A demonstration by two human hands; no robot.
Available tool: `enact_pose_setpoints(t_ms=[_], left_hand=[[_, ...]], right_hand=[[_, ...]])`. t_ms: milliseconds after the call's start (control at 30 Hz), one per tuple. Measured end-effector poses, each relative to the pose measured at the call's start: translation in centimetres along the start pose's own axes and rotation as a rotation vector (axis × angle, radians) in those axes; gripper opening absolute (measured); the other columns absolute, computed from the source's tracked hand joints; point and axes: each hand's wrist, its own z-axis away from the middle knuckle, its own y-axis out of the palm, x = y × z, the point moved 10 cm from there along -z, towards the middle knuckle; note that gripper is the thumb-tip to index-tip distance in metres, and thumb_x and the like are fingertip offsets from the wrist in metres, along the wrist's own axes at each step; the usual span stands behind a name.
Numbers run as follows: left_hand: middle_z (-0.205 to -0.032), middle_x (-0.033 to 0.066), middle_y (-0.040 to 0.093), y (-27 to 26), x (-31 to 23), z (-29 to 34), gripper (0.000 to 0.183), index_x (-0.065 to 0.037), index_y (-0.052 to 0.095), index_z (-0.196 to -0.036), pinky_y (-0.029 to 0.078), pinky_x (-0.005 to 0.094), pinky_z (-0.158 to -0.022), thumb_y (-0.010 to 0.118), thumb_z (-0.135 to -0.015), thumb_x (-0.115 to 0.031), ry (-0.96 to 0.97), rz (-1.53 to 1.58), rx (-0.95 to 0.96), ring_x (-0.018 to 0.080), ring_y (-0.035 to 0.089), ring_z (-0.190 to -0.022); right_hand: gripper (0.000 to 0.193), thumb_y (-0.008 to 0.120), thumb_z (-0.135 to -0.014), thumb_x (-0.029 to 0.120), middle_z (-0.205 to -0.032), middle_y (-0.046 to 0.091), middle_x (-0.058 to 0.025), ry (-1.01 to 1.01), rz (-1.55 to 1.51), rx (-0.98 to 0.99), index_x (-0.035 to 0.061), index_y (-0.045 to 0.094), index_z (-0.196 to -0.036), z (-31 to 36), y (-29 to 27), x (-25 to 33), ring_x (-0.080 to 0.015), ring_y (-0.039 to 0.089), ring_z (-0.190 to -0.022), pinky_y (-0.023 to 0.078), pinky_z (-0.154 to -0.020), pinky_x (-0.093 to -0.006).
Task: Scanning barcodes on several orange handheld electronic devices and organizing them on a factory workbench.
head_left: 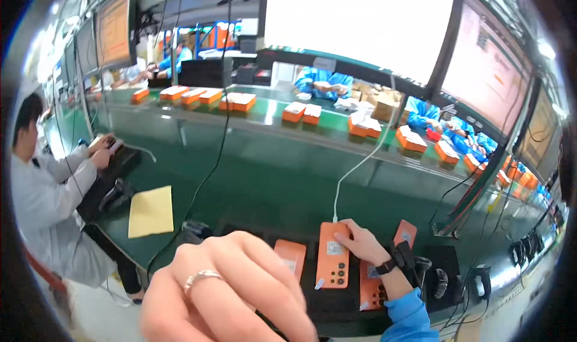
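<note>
My right hand (363, 245) grips the far end of an orange smartphone (327, 263), thumb on its back. The phone's camera rings and a small tab are toward me. A white cable (354, 169) runs down to its far edge. My left hand (225, 291), with a silver ring, looms large close to the camera; its fingers are curled, and anything inside them is hidden. Beside the gripped phone lie a second orange phone (293, 253), partly behind my left hand, and a third orange phone (368, 295), partly under my right wrist. Another orange phone (407, 230) sits farther right.
Black mats (442, 257) cover part of the green bench (270, 180). Right of my arm are handheld scanners (481, 279) and cables. A yellow sheet (150, 213) lies left. Orange boxes (237, 103) line the far side; monitors (354, 24) hang above. A co-worker (51, 180) handles a device.
</note>
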Motion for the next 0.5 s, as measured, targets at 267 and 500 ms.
enact_pose_setpoints(t_ms=[267, 500], left_hand=[[-0.068, 0.0018, 0.058, 0.9, 0.0, 0.3, 0.044, -0.012, 0.038, -0.068, 0.039, 0.0266, -0.046, 0.074, -0.085, 0.006, 0.028, -0.059, 0.011, 0.0133, 0.054, -0.052], [-0.064, 0.0006, 0.052, -3.2, -1.9, 2.6, 0.045, -0.013, 0.047, -0.063, 0.042, 0.0248, -0.043, 0.081, -0.076, 0.013, 0.228, -0.288, -0.556, 0.011, 0.056, -0.049]], right_hand=[[0.062, 0.059, -0.1, 0.053, -0.112, 0.071, -0.0278, -0.006, 0.028, -0.041, 0.0108, 0.046, -0.143, 0.8, -1.0, -0.5, -0.0454, 0.069, -0.106, 0.054, -0.09, -0.0478], [0.059, 0.054, -0.101, 0.056, -0.109, 0.071, -0.0274, -0.021, 0.033, -0.002, 0.0118, 0.05, -0.14, -0.3, -0.5, -0.2, -0.0458, 0.069, -0.104, 0.054, -0.089, -0.0493]])
